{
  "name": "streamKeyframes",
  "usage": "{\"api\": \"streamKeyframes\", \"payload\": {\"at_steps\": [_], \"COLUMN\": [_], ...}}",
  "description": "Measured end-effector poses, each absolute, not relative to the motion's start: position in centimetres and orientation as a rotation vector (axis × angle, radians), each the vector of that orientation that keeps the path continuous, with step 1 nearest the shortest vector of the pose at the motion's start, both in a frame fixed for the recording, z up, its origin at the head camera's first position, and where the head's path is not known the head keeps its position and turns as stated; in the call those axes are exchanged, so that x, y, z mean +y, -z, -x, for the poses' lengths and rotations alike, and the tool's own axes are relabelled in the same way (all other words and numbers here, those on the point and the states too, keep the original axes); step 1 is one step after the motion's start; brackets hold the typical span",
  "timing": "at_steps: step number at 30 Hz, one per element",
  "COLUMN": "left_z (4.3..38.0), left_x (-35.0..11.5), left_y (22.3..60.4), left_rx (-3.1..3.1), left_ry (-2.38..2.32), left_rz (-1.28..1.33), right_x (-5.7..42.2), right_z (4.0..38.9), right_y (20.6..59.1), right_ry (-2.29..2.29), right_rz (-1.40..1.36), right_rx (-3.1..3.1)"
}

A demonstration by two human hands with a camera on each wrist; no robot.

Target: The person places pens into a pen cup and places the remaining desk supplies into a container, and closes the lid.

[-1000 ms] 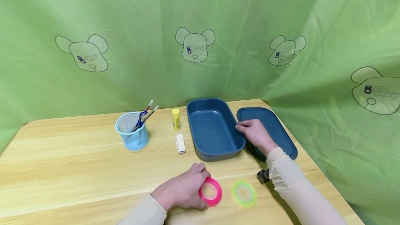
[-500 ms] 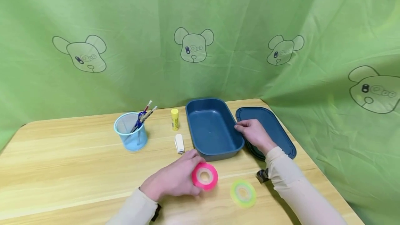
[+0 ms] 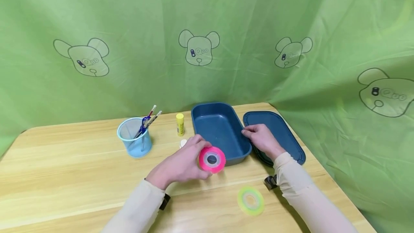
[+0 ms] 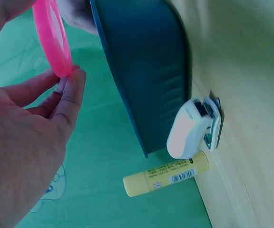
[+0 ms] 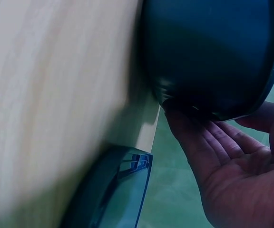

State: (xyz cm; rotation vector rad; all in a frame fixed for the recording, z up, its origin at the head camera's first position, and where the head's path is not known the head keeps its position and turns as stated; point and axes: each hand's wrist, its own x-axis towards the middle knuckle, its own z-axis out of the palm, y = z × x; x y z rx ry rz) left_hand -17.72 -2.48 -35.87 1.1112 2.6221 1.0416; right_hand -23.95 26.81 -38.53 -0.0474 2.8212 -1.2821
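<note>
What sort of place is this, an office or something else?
Possibly a desk set up for filming rather than a working office: a green curtain printed with cartoon heads hangs behind the wooden table, where a pen cup stands.

Head view high, forward-down — wrist views close, sideways — blue box [image 3: 220, 128] in all

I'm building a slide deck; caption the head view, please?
Left hand holding a pink tape roll near an open blue box, whose side the right hand grips.
</note>
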Motion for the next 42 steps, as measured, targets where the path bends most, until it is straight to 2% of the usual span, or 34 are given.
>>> {"api": "streamKeyframes", "payload": {"at_steps": [19, 42], "left_z": [22.2, 24.8], "left_x": [-1.2, 3.4], "left_y": [35.7, 35.7], "left_rx": [2.751, 2.81], "left_ry": [-1.084, -1.083], "left_rz": [-0.941, -0.746], "right_x": [26.8, 26.7], "right_z": [23.9, 23.9], "right_y": [38.5, 38.6], "right_ry": [1.291, 1.287], "right_rz": [0.059, 0.053], "right_rx": [2.808, 2.813]}}
